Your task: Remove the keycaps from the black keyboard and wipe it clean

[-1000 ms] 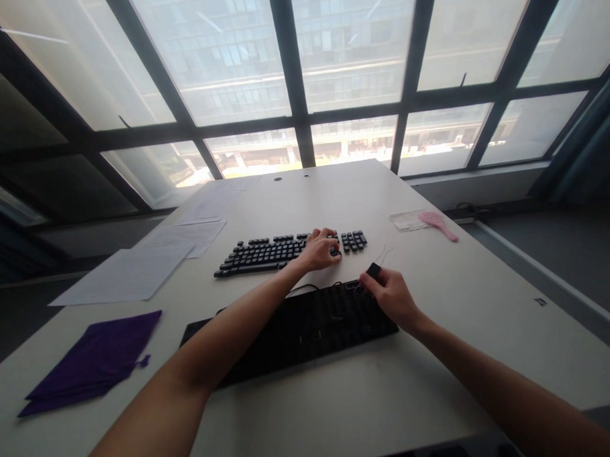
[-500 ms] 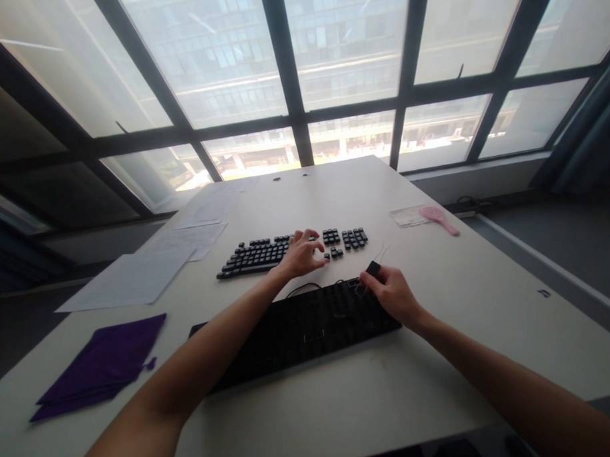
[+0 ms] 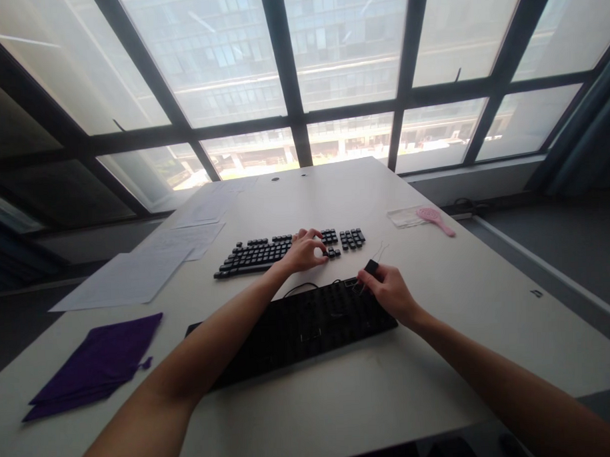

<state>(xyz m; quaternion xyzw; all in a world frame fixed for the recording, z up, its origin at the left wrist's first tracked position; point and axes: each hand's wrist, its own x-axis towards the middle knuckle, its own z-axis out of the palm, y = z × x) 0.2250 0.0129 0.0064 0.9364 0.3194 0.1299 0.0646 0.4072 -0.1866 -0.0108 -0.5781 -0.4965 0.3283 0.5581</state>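
Observation:
My left hand (image 3: 306, 252) reaches over the loose black keycaps (image 3: 256, 255), which lie on the table in keyboard order. Its thumb and index finger close on a keycap (image 3: 326, 254) in the small group by the arrow keys; the fingers partly hide it. My right hand (image 3: 390, 292) grips a keycap puller (image 3: 371, 267) with a black handle and thin wire loops, above the right end of the keyboard base (image 3: 309, 335). That black base lies nearer to me, bare of caps over most of its visible top, and my left forearm covers its left part.
A folded purple cloth bag (image 3: 97, 366) lies at the left front. Paper sheets (image 3: 124, 280) spread along the left edge. On the right are a pink brush (image 3: 435, 218) and a clear plastic bag (image 3: 403, 217). A cable (image 3: 301, 286) runs behind the base.
My left hand has shifted slightly right, and its thumb and index finger have come together at a keycap. My right hand keeps holding the puller in nearly the same place.

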